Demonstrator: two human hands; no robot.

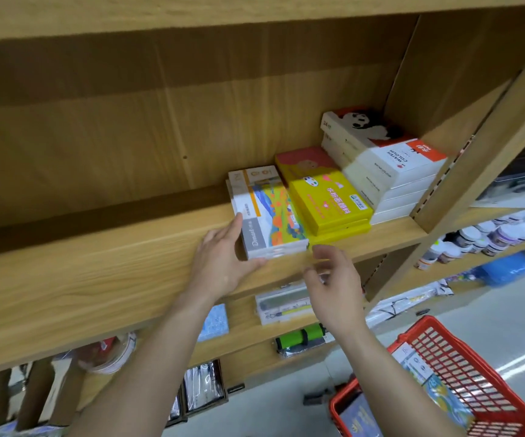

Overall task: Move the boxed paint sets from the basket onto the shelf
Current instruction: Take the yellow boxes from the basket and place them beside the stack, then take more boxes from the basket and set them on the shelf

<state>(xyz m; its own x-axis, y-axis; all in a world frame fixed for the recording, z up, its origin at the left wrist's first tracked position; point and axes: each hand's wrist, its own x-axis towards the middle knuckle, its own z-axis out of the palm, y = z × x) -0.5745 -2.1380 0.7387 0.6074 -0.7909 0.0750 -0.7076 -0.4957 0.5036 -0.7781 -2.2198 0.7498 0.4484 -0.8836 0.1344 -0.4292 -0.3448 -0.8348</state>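
Observation:
On the wooden shelf [97,269] lies a short stack of landscape-print paint set boxes [270,222]. My left hand [223,257] presses against the stack's left side and front corner, fingers spread along it. Just below the shelf edge my right hand [333,279] hovers with loosely curled fingers, holding nothing. To the right of that stack lie yellow paint set boxes [327,197], then a taller pile of white watercolour boxes [381,159] with a panda on top. The red basket [463,367] sits on the floor at lower right with more boxed sets [419,367] inside.
The shelf's left part is bare wood. An upright divider [475,152] closes the bay on the right, with paint jars [475,238] beyond it. Lower shelves hold a green roller [302,337], packaged pens [283,304] and other packets.

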